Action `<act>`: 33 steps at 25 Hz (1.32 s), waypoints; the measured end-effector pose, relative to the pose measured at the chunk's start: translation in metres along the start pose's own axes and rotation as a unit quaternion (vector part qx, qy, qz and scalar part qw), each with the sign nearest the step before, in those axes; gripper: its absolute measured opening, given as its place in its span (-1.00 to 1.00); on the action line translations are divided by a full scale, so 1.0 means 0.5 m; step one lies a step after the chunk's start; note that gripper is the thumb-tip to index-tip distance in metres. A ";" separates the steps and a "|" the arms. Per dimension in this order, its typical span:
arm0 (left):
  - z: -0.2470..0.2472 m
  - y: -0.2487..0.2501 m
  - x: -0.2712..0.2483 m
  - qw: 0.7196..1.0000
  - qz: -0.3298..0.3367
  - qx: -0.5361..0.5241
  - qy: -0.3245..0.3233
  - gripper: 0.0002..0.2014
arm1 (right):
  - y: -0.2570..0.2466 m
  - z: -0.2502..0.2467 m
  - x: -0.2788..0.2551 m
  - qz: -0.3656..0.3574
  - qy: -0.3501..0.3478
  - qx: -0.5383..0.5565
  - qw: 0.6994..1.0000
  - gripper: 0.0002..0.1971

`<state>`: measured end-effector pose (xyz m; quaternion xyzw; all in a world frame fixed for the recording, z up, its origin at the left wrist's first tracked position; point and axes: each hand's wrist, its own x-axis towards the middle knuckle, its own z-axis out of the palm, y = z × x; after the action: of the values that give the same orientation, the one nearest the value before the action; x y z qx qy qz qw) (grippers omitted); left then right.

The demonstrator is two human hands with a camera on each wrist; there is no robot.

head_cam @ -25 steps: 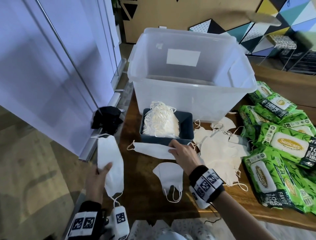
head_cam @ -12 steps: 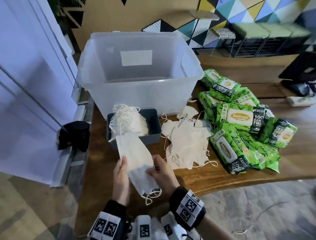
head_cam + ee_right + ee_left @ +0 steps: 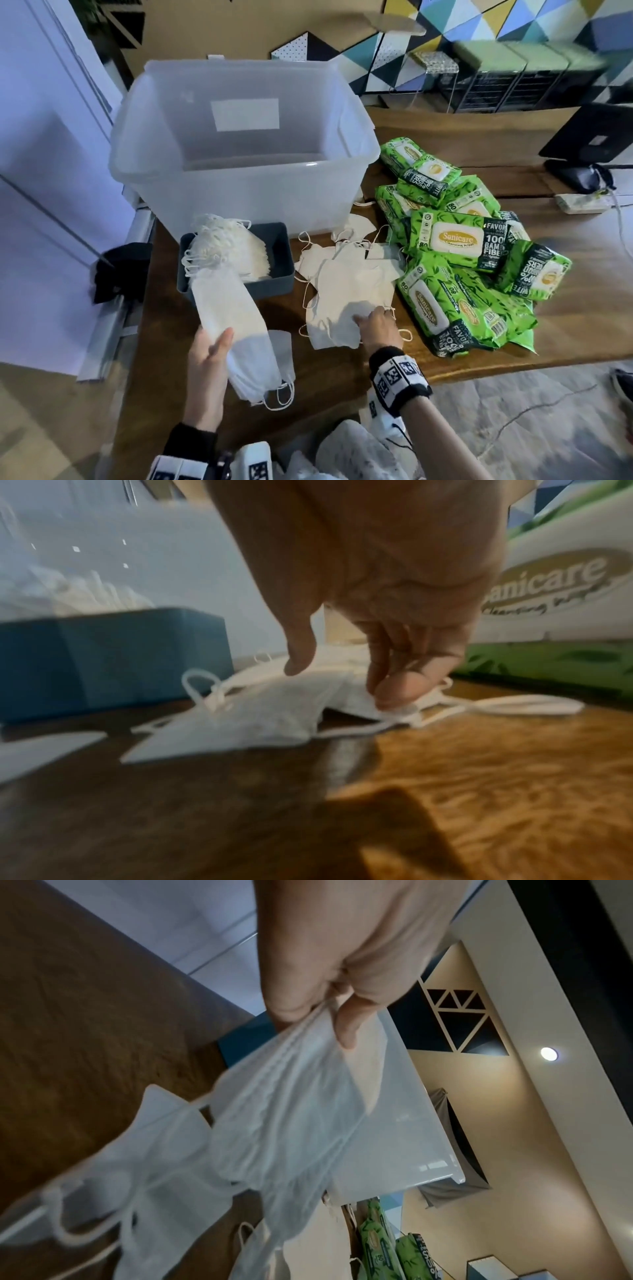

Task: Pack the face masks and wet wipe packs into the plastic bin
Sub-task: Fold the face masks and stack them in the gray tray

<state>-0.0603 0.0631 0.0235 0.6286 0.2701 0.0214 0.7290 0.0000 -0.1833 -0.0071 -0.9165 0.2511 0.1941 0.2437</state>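
Left hand (image 3: 209, 370) pinches a stack of white masks (image 3: 239, 329) (ear loops dangling); right hand (image 3: 376, 325) pinches a flat mask (image 3: 342, 308) on the table (image 3: 565, 308).

A wooden table (image 3: 565, 308) carries a white power strip (image 3: 582, 202) near its far right edge.

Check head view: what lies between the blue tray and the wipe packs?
A loose pile of face masks on the table, between the blue tray and the wipe packs; the right hand reaches into it.
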 end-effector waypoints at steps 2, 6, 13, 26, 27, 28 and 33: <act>0.018 0.004 -0.004 1.000 -0.003 -0.001 -0.009 -0.66 | -0.019 0.004 0.022 0.036 -0.015 -0.021 0.999 -0.27; 0.053 -0.006 -0.014 1.000 -0.014 -0.001 -0.021 -0.75 | -0.025 0.030 0.043 0.035 -0.001 0.013 0.999 -0.29; 0.085 -0.008 -0.021 0.999 -0.031 -0.007 -0.017 -0.76 | 0.042 -0.031 0.064 -0.010 0.059 0.180 0.982 -0.87; 0.115 -0.011 -0.020 0.996 -0.049 0.045 -0.056 -0.58 | 0.024 -0.007 0.062 -0.002 0.028 0.153 0.988 -0.77; 0.110 -0.014 -0.019 0.996 -0.045 0.055 -0.053 -0.56 | 0.028 -0.014 0.054 -0.018 0.043 0.157 0.987 -0.81; 0.106 -0.015 -0.020 0.996 -0.039 0.064 -0.050 -0.54 | 0.033 -0.024 0.043 -0.043 0.064 0.157 0.985 -0.83; 0.112 0.004 -0.030 0.994 0.058 0.069 -0.056 -0.39 | 0.073 -0.097 -0.009 -0.118 0.154 0.213 0.957 -0.82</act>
<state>-0.0492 0.0072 0.0342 0.6923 0.1923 0.0097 0.6954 -0.0127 -0.2353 0.0215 -0.8852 0.2111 -0.0379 0.4129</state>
